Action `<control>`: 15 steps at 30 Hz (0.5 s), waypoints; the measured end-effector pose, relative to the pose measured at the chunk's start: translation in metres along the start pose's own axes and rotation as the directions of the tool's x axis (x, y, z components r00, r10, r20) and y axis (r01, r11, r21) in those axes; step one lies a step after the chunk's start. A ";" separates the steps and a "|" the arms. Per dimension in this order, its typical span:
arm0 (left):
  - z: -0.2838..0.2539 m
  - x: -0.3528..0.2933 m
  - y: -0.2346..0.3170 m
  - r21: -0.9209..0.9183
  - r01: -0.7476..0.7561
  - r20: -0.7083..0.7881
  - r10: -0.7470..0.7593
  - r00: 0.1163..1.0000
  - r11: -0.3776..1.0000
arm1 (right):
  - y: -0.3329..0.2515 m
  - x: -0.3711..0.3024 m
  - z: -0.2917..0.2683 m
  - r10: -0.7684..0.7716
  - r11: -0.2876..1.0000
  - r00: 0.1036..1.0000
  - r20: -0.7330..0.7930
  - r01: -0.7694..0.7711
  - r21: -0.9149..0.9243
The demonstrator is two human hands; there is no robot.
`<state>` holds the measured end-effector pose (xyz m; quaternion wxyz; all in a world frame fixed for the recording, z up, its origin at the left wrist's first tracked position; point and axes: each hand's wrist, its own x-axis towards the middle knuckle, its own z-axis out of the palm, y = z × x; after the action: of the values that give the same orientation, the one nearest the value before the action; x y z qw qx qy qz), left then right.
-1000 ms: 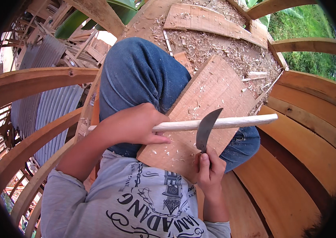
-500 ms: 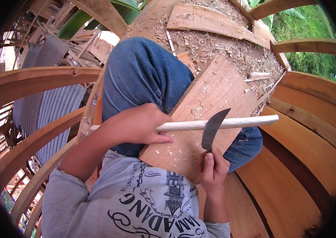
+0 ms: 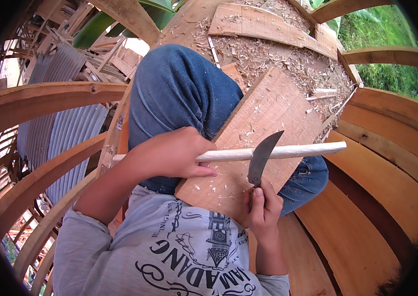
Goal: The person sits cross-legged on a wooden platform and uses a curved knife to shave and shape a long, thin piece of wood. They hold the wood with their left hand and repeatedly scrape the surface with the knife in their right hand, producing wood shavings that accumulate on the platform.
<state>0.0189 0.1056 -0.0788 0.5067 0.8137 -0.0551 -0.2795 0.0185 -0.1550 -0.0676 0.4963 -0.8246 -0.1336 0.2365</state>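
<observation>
A pale, peeled wooden stick runs crosswise above a flat board that lies across my lap. My left hand is wrapped round the stick left of the board's middle; the stick's left end pokes out beyond my forearm. In my right hand is a knife with a dark, curved blade, gripped by its handle, which the fingers mostly hide. The blade points up and away, crossing in front of the stick to the right of my left hand. Small shavings are scattered on the board.
My jeans-covered knee rises at the left of the board. Wood shavings litter the floor beyond, around a long plank. Curved wooden rails stand at the left, with corrugated sheets behind. Wooden slats lie at the right.
The knife has shifted slightly left along the stick and tilted a little with my right hand. My left hand keeps its hold on the stick.
</observation>
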 end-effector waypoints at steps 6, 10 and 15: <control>0.000 0.002 0.000 0.011 -0.001 0.014 0.001 1.000 1.000 | 0.001 0.002 -0.003 0.032 0.997 0.996 -0.080 -0.026 0.070; 0.000 0.000 -0.001 0.017 0.004 0.015 -0.004 1.000 1.000 | -0.003 0.005 -0.010 0.009 0.998 0.998 -0.061 -0.005 0.069; -0.002 0.002 0.002 0.025 -0.008 0.005 0.008 1.000 1.000 | -0.002 0.003 -0.002 0.013 1.000 1.000 0.022 -0.013 0.009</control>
<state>0.0216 0.1056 -0.0772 0.4976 0.8189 -0.0633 -0.2789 0.0223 -0.1541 -0.0661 0.4969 -0.8206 -0.1326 0.2492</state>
